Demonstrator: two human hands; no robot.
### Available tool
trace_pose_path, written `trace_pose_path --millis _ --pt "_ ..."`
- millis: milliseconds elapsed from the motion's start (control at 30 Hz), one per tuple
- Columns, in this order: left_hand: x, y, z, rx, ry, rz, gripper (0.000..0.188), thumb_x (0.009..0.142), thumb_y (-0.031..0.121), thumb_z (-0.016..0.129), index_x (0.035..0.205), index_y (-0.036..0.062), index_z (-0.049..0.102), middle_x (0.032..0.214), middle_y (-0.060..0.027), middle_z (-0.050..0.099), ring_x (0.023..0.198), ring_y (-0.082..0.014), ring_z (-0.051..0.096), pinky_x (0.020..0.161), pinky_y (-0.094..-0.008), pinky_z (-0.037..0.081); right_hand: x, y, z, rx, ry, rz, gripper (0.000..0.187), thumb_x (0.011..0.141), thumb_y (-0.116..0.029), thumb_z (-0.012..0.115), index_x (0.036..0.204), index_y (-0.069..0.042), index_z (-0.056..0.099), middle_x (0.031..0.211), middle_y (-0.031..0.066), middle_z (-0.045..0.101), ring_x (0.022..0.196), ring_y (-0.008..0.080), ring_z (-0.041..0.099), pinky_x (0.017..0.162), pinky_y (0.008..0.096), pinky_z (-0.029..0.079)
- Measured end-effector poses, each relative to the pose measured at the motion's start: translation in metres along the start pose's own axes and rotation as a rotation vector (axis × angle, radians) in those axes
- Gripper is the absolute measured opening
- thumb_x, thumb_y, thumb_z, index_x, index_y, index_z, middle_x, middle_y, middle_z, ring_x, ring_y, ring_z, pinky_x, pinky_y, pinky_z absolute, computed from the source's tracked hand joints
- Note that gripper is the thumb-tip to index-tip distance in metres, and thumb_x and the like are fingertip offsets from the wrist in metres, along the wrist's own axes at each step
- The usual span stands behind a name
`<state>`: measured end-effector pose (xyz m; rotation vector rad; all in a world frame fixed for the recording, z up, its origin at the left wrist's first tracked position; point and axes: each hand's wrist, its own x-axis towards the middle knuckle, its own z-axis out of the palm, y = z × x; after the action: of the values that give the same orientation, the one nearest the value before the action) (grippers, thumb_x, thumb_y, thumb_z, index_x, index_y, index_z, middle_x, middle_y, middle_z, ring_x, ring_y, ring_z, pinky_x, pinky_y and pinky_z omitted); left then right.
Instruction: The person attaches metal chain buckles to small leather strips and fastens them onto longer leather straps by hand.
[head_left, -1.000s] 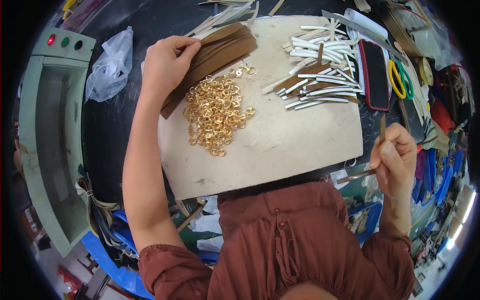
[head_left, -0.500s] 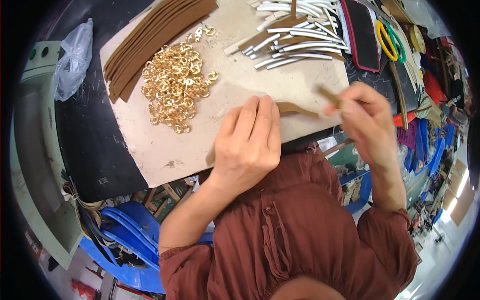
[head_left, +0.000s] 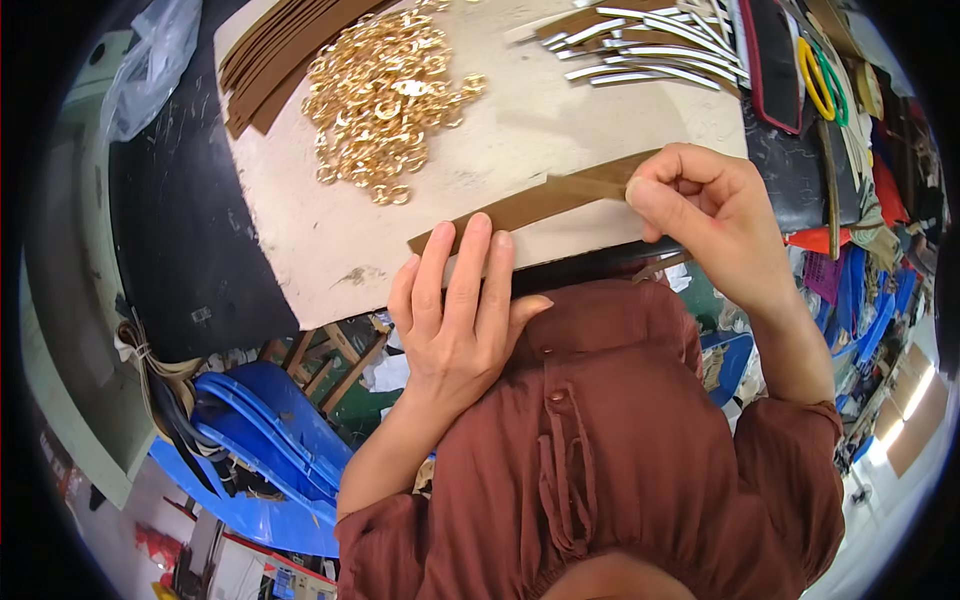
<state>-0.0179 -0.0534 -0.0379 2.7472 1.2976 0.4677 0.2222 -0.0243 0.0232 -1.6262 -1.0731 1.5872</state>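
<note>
A long flat brown strip (head_left: 525, 208), which looks like leather, lies slantwise along the near part of a pale board (head_left: 330, 270). My left hand (head_left: 455, 310) is flat with its fingers spread, the fingertips touching the strip's left end. Over the right part, my right hand (head_left: 715, 215) pinches a thin brown piece (head_left: 590, 187) between thumb and forefinger. Motion blurs that piece, so its exact kind does not show. The long strip's right end passes behind my right hand.
Beyond my hands lie a heap of gold metal rings or clasps (head_left: 385, 95), stacked brown strips (head_left: 285, 60) and several white-edged strips (head_left: 650, 50). A dark phone with a red rim (head_left: 772, 70) and yellow-and-green-handled scissors (head_left: 820, 85) are at right. A plastic bag (head_left: 155, 70) sits far left.
My left hand has uncurled from over a narrow brown strip and moved left, fingers spread. A long brown strip now shows beneath my hands. My right hand still pinches a thin brown piece.
</note>
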Motion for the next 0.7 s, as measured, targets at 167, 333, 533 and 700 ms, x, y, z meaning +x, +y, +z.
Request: trace_pose_path --millis 167,333,533,700 --pt "-0.023 -0.017 -0.004 0.033 0.308 -0.081 0.037 0.093 0.047 0.059 0.107 0.0157 0.071 0.109 0.0007 0.065 0.100 -0.0192 0.057 0.091 -0.0345 0.031 0.014 -0.012 0.033 -0.118 -0.140 -0.075 0.018 0.090 -0.013 0.064 0.082 0.003 0.064 0.066 -0.0034 0.055 0.063 0.0018 0.046 0.054 0.0211 0.037" --pt "-0.023 -0.028 -0.004 0.143 0.237 -0.122 0.035 0.090 0.047 0.061 0.102 0.0167 0.074 0.101 0.0059 0.066 0.093 -0.0160 0.057 0.087 -0.0343 0.028 0.037 -0.005 0.060 -0.238 -0.223 -0.101 0.023 0.089 -0.017 0.063 0.079 0.003 0.065 0.060 -0.0007 0.053 0.058 0.0035 0.044 0.050 0.0245 0.036" --pt "-0.028 -0.033 0.004 0.110 0.292 -0.143 0.029 0.088 0.046 0.064 0.098 0.0204 0.074 0.098 0.0079 0.067 0.089 -0.0126 0.056 0.096 -0.0389 0.023 0.046 -0.010 0.064 -0.348 -0.297 0.033 0.021 0.092 -0.018 0.064 0.083 0.001 0.064 0.070 -0.0029 0.058 0.065 0.0024 0.051 0.058 0.0201 0.042" --pt "-0.033 -0.034 0.008 0.070 0.336 -0.161 0.027 0.088 0.044 0.065 0.100 0.0228 0.074 0.099 0.0089 0.062 0.087 -0.0112 0.054 0.096 -0.0386 0.023 0.045 -0.009 0.069 -0.355 -0.238 -0.026 0.024 0.089 -0.019 0.063 0.078 0.002 0.065 0.059 0.0000 0.054 0.056 0.0049 0.045 0.049 0.0261 0.037"
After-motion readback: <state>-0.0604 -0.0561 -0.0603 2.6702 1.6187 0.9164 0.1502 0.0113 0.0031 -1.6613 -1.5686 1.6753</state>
